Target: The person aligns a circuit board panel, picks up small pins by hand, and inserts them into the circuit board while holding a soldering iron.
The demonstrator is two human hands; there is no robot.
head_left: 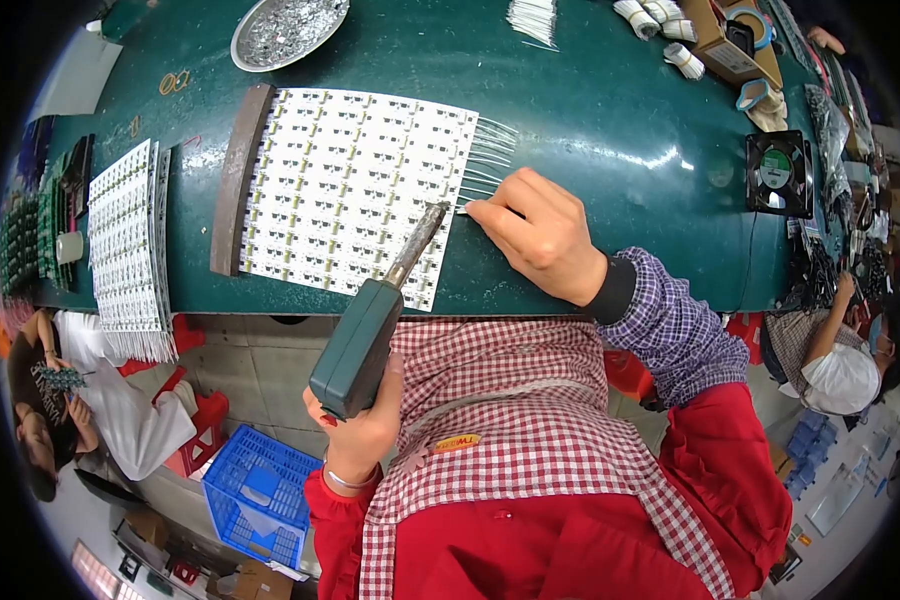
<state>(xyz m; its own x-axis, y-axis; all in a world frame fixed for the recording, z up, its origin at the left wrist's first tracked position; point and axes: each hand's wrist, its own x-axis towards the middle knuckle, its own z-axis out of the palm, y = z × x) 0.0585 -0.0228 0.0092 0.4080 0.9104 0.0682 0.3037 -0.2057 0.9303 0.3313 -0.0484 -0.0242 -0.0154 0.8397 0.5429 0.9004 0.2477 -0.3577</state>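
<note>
My left hand is wrapped round the dark green handle of a soldering gun. Its metal tip rests at the right edge of a white circuit board panel, which carries rows of small components. With thumb and forefinger together, my right hand pinches the end of a thin white wire close to that tip. Several more white wires stick out from the panel's right edge, above my fingers. A brown bar lies along the left edge of the panel.
A metal bowl of silvery scraps stands at the far left. Stacked white panels lean over the table's left front edge. Wire bundles, a cardboard box and a black fan occupy the right side. Other people sit at both sides.
</note>
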